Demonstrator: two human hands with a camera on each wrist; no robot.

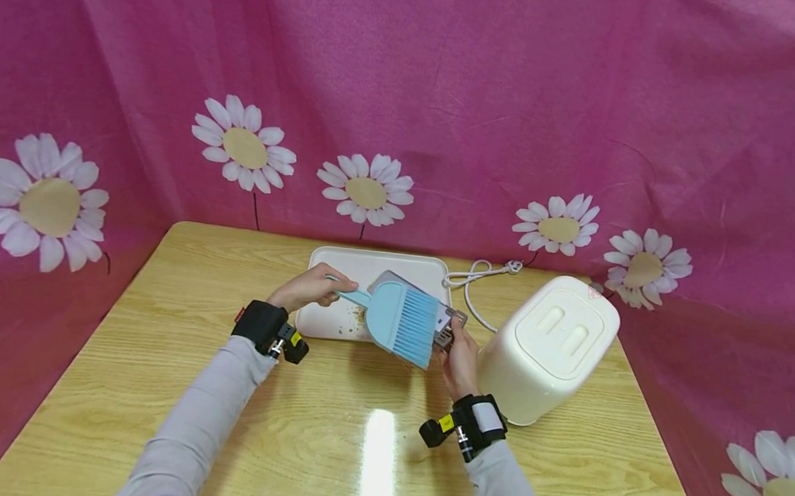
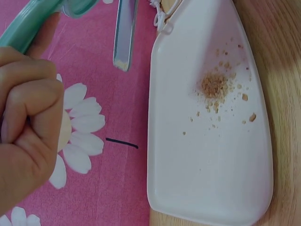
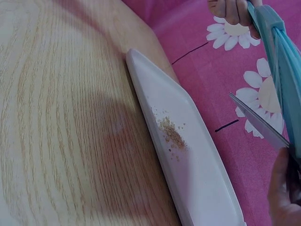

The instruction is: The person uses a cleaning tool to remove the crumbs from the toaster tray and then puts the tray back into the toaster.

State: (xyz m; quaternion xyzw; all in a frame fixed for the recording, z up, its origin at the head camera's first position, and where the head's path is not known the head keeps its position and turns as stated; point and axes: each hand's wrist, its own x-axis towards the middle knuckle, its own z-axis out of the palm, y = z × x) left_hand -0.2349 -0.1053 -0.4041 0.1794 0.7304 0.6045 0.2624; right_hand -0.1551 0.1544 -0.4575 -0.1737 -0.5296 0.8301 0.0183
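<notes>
My left hand (image 1: 312,287) holds the handle of a light blue hand brush (image 1: 394,318), bristles toward the right. Behind the brush, a thin grey metal crumb tray (image 1: 444,320) is gripped at its right end by my right hand (image 1: 462,358). Brush and crumb tray are both up above a white tray (image 2: 188,165). A pale bit of crumb sticks near the crumb tray's tip in the left wrist view. On the white tray lies a small heap of brown crumbs (image 2: 215,88), with loose bits scattered round it. The brush hides part of the crumb tray in the head view.
A cream toaster-like appliance (image 1: 532,357) with a lidded top stands to the right, close to my right hand. Its white cord and plug (image 1: 483,274) lie behind it. A pink flowered cloth (image 1: 442,131) hangs behind the wooden table (image 1: 322,437).
</notes>
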